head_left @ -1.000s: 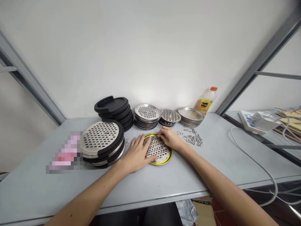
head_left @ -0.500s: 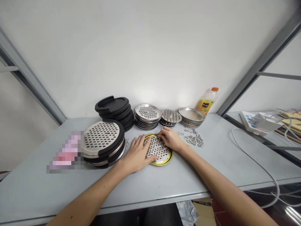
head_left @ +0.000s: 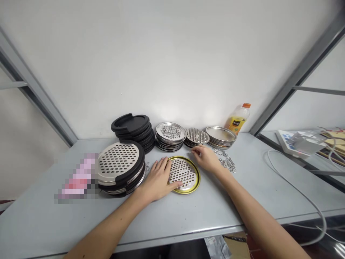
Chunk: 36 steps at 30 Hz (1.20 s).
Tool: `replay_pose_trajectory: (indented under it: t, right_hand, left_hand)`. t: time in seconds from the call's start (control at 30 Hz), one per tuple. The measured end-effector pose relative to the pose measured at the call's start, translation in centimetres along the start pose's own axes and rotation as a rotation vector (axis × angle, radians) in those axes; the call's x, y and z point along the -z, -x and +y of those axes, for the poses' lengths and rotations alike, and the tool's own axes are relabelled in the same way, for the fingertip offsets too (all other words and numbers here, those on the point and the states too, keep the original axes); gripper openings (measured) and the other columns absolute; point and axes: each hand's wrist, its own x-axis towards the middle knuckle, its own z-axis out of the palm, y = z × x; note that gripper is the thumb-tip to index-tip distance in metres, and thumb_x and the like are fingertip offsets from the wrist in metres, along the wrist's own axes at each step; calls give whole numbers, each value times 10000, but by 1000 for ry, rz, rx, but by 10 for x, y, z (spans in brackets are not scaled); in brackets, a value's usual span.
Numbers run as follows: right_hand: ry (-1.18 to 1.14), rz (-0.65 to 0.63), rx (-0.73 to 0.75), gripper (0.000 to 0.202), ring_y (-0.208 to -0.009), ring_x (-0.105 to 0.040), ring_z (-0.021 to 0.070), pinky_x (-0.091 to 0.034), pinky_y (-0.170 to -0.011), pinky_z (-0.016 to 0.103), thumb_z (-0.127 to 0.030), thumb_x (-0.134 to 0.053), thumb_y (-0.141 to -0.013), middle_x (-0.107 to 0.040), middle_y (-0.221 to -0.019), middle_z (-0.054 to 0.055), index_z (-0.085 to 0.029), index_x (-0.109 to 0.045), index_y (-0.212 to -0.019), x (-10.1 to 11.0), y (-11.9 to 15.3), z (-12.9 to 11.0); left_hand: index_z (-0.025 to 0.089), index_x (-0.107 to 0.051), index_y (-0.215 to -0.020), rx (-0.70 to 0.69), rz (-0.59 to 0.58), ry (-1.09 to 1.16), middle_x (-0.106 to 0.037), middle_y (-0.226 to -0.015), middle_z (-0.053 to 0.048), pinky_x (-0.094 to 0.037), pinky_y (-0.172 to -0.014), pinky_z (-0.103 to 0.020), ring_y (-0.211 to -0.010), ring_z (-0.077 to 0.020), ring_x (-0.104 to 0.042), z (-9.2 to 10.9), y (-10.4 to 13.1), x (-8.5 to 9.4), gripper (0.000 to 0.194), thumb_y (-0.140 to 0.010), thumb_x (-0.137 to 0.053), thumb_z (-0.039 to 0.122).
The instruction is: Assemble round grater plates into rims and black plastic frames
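Note:
A round perforated metal grater disc with a yellow rim (head_left: pixel 185 172) lies flat on the grey table. My left hand (head_left: pixel 159 178) rests on its left side, fingers spread, thumb over the lower holes. Just beyond the upper right of the rim is my right hand (head_left: pixel 206 157), its thumb and index finger pinched together; what they hold, if anything, is too small to make out. Several metal wire clips (head_left: pixel 228 162) lie right of that hand. Another small clip (head_left: pixel 147 166) is partly visible left of my left hand.
Behind stand black rings (head_left: pixel 132 124), grater discs (head_left: pixel 170 132), small grater plates (head_left: pixel 197 136), metal rims (head_left: pixel 221 133) and a bottle (head_left: pixel 238 120). Black-rimmed graters (head_left: pixel 120 163) are stacked at left. A white cable (head_left: pixel 296 190) and power strip (head_left: pixel 292 145) are at right.
My right hand has moved off the disc's upper rim to the right, its fingers now beyond the rim. My left hand stays on the disc. The camera view has shifted slightly.

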Motion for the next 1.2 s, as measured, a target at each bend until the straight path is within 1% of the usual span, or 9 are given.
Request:
replay_pose_trajectory:
  t: [0.1, 0.17, 0.33, 0.53, 0.63, 0.8, 0.97, 1.07, 1.2]
  right_hand:
    - [116, -63, -54, 203, -795, -632, 223, -446, -676, 295, -198, -505, -851, -709, -895, 92, -180, -703, -889, 7, 0, 6]
    - [116, -91, -37, 222, -840, -643, 245, -463, -717, 319, -212, -505, -856, -722, -921, 100, -181, -715, -919, 10, 1, 5]
    - [-158, -20, 169, 257, -1011, -614, 232, -462, -914, 352, -281, -491, -903, -687, -1083, 94, -183, -710, -994, 10, 3, -11]
    - [-242, -214, 242, 255, -1057, -592, 266, -444, -953, 424, -327, -516, -894, -666, -1115, 101, -199, -727, -958, 6, 6, -25]
    - [-342, -254, 184, 227, -1036, -603, 256, -444, -948, 409, -328, -545, -874, -660, -1118, 107, -182, -715, -913, 8, 5, -27]
    - [-557, -229, 7, 224, -965, -614, 233, -466, -870, 370, -384, -593, -832, -670, -1045, 87, -174, -669, -838, 11, 3, -29]
    - [-750, -311, -128, 300, -685, -576, 154, -471, -660, 289, -446, -611, -813, -643, -773, 36, -149, -646, -840, 12, 3, -30]
    - [-873, -318, -178, 334, -617, -535, 122, -434, -562, 248, -476, -636, -789, -612, -735, 19, -149, -633, -857, 10, 3, -29]
    - [-1004, -300, -248, 365, -591, -532, 109, -420, -531, 232, -495, -645, -781, -613, -730, 12, -155, -616, -908, 6, 2, -26]
  left_hand:
    - [117, -280, -1443, 9, -8, 22, -237, -1532, -172, -177, -1147, -444, -1420, -311, -187, 0, 1, 2, 854, -837, -410, 705]
    - [132, -292, -1436, 9, -1, 44, -242, -1532, -163, -179, -1147, -448, -1419, -314, -189, -1, 2, 2, 852, -822, -439, 704]
    - [144, -328, -1404, 10, 7, 84, -275, -1518, -163, -176, -1147, -470, -1415, -316, -202, -2, 2, 4, 837, -784, -536, 667]
    - [154, -369, -1370, -7, 2, 104, -350, -1479, -149, -195, -1144, -468, -1383, -311, -282, 0, 4, 13, 806, -762, -581, 638]
    - [150, -303, -1419, -22, -28, 118, -304, -1502, -157, -214, -1136, -472, -1395, -319, -252, -2, 5, 16, 901, -741, -576, 676]
    - [158, -228, -1461, -24, -30, 139, -286, -1510, -157, -228, -1127, -469, -1397, -328, -238, -4, 4, 16, 991, -711, -601, 687]
    - [194, -151, -1487, -36, -15, 162, -260, -1525, -134, -224, -1128, -454, -1400, -325, -232, -4, 4, 15, 1049, -690, -634, 677]
    - [207, -67, -1500, -30, -19, 165, -237, -1535, -130, -221, -1124, -460, -1403, -330, -222, -5, 4, 14, 1094, -689, -631, 679]
    - [200, -24, -1503, -17, -9, 163, -221, -1539, -138, -249, -1109, -461, -1403, -337, -220, -4, 4, 15, 1139, -675, -648, 672]
